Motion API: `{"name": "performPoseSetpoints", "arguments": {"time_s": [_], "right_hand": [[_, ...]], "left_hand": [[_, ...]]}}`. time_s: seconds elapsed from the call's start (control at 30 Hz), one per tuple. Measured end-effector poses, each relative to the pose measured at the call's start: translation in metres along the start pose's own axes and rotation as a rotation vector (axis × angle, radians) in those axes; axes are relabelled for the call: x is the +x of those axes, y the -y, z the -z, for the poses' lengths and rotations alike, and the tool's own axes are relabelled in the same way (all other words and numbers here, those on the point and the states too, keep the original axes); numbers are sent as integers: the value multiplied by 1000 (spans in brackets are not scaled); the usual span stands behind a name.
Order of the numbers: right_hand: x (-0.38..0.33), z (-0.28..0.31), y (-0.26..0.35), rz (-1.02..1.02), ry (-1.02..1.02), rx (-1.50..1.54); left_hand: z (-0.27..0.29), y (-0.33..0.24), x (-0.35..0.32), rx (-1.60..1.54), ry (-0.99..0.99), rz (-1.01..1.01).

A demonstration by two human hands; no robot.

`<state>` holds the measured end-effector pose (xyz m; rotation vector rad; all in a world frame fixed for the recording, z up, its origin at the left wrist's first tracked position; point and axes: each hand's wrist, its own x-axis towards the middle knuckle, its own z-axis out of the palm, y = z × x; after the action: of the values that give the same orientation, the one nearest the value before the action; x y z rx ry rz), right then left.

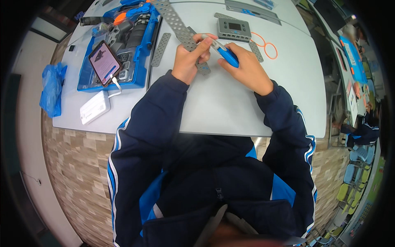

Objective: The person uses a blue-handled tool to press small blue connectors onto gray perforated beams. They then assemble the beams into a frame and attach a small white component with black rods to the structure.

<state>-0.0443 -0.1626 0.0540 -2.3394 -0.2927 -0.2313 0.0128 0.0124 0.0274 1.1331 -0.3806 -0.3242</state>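
My left hand (187,61) is closed around a long grey perforated plate (176,25), which slants up to the far left with its lower end showing below my fingers. In my right hand (249,69) is a blue-and-grey hand tool (228,56), its grey end pointing at the plate beside my left fingertips. Whether that end touches the plate I cannot tell. Just beyond my right hand stands a grey control box (233,29) with a small screen. A loose grey perforated strip (161,50) lies left of my left hand.
On the left, a blue parts bin (144,71) holds grey pieces, with a smartphone (104,61) resting on it. Its white cable runs to a power bank (95,112). A blue plastic bag (53,88) hangs at the table's left edge. Orange rings (270,51) lie at right.
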Motion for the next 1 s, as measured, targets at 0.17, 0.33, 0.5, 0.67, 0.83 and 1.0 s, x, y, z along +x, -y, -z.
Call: {"name": "performPoseSetpoints", "arguments": {"time_s": [0.17, 0.33, 0.5, 0.67, 0.83, 1.0], "right_hand": [[-9, 6, -19, -173, 75, 90], [-16, -14, -15, -279, 322, 831], [-30, -40, 3, -265, 194, 993], [-32, -41, 8, -121, 143, 683], [-29, -21, -2, 269, 86, 83], [-18, 11, -24, 351, 28, -254]], "left_hand": [[6, -1, 2, -400, 46, 20], [32, 6, 8, -742, 162, 149], [26, 7, 2, -737, 198, 185], [7, 4, 0, -577, -162, 267], [13, 6, 4, -503, -114, 267], [20, 5, 7, -644, -9, 228]]}}
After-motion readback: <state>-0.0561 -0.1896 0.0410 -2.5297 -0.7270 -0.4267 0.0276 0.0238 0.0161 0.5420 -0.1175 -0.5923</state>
